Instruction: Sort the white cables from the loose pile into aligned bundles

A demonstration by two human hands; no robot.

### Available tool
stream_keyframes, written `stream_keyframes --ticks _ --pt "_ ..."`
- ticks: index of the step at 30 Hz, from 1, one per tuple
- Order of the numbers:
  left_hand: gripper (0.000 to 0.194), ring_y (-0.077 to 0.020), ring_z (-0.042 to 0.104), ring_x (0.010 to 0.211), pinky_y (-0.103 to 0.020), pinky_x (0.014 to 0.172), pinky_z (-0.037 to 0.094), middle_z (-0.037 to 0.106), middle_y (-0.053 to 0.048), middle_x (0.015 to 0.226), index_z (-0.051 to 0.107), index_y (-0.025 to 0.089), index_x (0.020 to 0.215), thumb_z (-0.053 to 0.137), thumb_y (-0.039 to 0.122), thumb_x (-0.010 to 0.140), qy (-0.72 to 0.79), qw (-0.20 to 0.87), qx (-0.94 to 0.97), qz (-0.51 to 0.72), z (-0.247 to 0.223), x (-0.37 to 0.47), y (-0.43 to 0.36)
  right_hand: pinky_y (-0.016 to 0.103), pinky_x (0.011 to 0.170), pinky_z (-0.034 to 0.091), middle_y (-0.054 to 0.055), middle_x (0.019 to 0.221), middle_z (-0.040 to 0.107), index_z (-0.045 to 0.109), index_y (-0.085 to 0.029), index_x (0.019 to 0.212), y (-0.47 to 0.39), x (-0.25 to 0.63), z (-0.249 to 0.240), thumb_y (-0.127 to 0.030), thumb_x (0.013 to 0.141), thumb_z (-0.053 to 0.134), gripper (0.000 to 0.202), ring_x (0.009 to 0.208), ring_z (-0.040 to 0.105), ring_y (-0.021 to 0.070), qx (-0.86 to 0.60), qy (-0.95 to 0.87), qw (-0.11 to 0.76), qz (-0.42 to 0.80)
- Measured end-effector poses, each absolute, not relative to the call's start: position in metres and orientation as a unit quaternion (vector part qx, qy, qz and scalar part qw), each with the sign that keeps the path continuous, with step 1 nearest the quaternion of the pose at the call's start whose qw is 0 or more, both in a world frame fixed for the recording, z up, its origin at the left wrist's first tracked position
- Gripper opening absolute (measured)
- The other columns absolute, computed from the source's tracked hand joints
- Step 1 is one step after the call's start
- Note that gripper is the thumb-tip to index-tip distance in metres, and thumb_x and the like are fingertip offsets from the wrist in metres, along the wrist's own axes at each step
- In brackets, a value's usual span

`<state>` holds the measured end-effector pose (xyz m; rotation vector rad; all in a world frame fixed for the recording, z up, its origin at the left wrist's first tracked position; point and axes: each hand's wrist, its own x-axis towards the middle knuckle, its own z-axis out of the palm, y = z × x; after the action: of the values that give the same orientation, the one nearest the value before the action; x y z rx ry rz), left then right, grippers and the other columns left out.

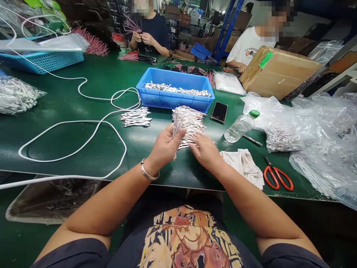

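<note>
My left hand (166, 144) is closed around an upright bunch of short white cable pieces (177, 128). Close beside it, my right hand (206, 150) reaches onto a larger pile of the same cable pieces (192, 121), its fingertips touching the near right side. The thumb and fingers of that hand look apart, with nothing visible held in them. Further left on the green table lies a smaller stack of white cable pieces (135, 117). Behind the pile stands a blue bin (173, 99) with more white pieces loose inside.
A white cord (97, 124) loops across the left side. To the right are a phone (219, 112), a water bottle (239, 127), a cloth (245, 165), red-handled scissors (277, 177) and plastic bags (320, 137). A cardboard box (279, 72) and two people are across the table (67, 100).
</note>
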<state>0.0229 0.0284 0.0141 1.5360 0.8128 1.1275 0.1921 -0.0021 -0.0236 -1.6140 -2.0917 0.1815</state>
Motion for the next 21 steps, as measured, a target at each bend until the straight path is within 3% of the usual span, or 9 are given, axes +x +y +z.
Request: stream_keyframes --ticks 2,5,8,12,14,18,21 --pt "0.026 -0.0078 0.042 0.046 -0.021 0.045 0.034 0.045 0.005 0.054 0.051 0.018 0.078 0.051 0.043 0.085 0.334 0.529 0.648 0.433 0.013 0.019 0.021 0.047 0.100 0.035 0.013 0.114 0.061 0.060 -0.016 0.109 -0.002 0.196 -0.015 -0.038 0.087 0.049 0.033 0.114 0.049 0.0260 -0.588 -0.715 0.369 0.088" --pt "0.023 -0.0077 0.043 0.049 -0.021 0.047 0.035 0.045 0.005 0.056 0.052 0.018 0.080 0.052 0.040 0.085 0.324 0.535 0.664 0.410 0.011 0.018 0.015 0.043 0.093 0.043 0.011 0.116 0.059 0.054 -0.020 0.117 -0.004 0.190 -0.002 -0.043 0.087 0.048 0.037 0.110 0.053 0.0230 -0.528 -0.655 0.486 0.236" --pt "0.019 -0.0094 0.048 0.057 -0.022 0.054 0.040 0.052 0.003 0.064 0.055 0.018 0.082 0.054 0.037 0.084 0.299 0.520 0.690 0.405 0.008 0.021 0.012 0.041 0.092 0.046 0.010 0.129 0.050 0.034 -0.026 0.134 -0.013 0.172 0.008 -0.050 0.083 0.052 0.059 0.115 0.051 0.0225 -0.425 -0.634 0.538 0.356" --pt "0.016 -0.0146 0.055 0.076 -0.026 0.068 0.046 0.062 -0.003 0.085 0.058 0.017 0.089 0.056 0.031 0.082 0.267 0.495 0.718 0.409 -0.003 0.030 0.006 0.044 0.097 0.043 0.012 0.134 0.044 0.008 -0.030 0.143 -0.027 0.153 0.015 -0.054 0.073 0.063 0.091 0.119 0.048 0.0247 -0.390 -0.662 0.564 0.305" --pt "0.015 -0.0149 0.056 0.075 -0.026 0.067 0.046 0.063 -0.003 0.085 0.058 0.016 0.091 0.054 0.029 0.083 0.272 0.492 0.719 0.409 -0.009 0.033 0.003 0.046 0.099 0.041 0.011 0.134 0.045 0.013 -0.030 0.142 -0.028 0.150 0.013 -0.051 0.073 0.065 0.090 0.121 0.046 0.0257 -0.395 -0.694 0.547 0.252" --pt "0.013 -0.0139 0.054 0.070 -0.025 0.064 0.046 0.061 -0.002 0.080 0.057 0.016 0.088 0.056 0.027 0.082 0.288 0.479 0.719 0.413 -0.017 0.034 -0.002 0.046 0.104 0.035 0.011 0.136 0.044 0.048 -0.025 0.124 -0.026 0.153 0.006 -0.041 0.074 0.068 0.057 0.125 0.042 0.0261 -0.411 -0.750 0.491 0.165" --pt "0.014 -0.0138 0.054 0.070 -0.025 0.063 0.046 0.059 -0.002 0.078 0.057 0.016 0.087 0.057 0.029 0.080 0.292 0.484 0.715 0.411 -0.018 0.034 -0.002 0.045 0.105 0.033 0.010 0.137 0.043 0.049 -0.024 0.124 -0.028 0.155 0.005 -0.039 0.076 0.066 0.053 0.127 0.040 0.0258 -0.430 -0.757 0.470 0.144"
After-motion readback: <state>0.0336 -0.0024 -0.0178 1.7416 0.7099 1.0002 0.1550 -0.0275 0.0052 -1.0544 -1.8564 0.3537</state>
